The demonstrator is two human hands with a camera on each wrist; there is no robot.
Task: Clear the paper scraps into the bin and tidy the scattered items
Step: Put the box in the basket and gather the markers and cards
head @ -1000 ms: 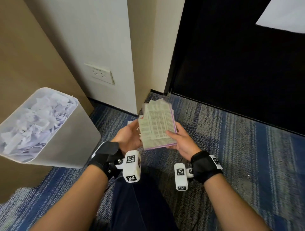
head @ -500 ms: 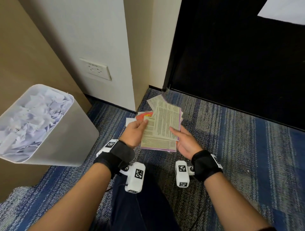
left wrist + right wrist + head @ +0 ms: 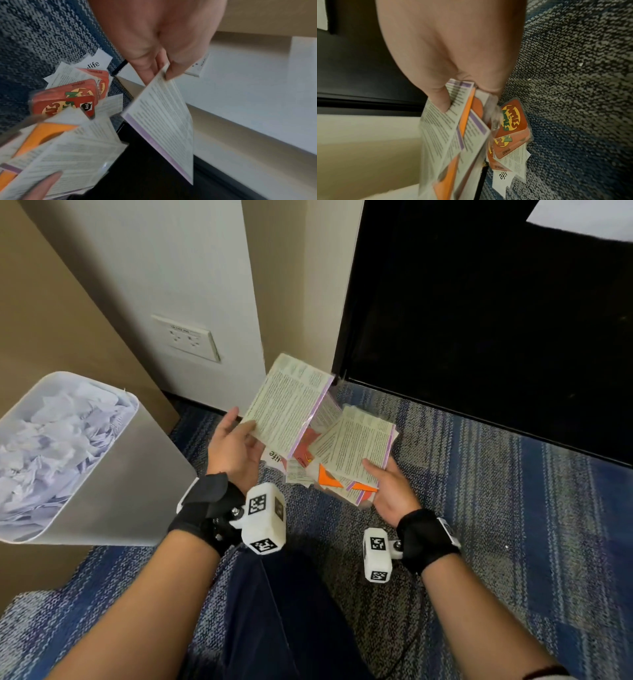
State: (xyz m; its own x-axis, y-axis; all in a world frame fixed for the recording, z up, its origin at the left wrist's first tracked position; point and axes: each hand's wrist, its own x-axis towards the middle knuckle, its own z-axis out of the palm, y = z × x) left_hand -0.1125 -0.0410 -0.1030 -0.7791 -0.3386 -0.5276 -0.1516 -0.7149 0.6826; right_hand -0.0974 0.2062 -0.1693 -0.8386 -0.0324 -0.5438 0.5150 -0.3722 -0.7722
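Now the left hand (image 3: pixel 233 446) pinches one printed leaflet (image 3: pixel 289 409) by its near corner, thumb on top and fingers under, the sheet tilting up and away from the grip. Just beside it, the right hand (image 3: pixel 390 491) grips a fanned stack of leaflets (image 3: pixel 356 446), thumb pressed on top. Below both grips, red cards (image 3: pixel 68 100) and a white scrap (image 3: pixel 96 60) lie on the carpet (image 3: pixel 513 508). Left of the left hand stands the bin (image 3: pixel 113 474), full of paper scraps (image 3: pixel 51 440)
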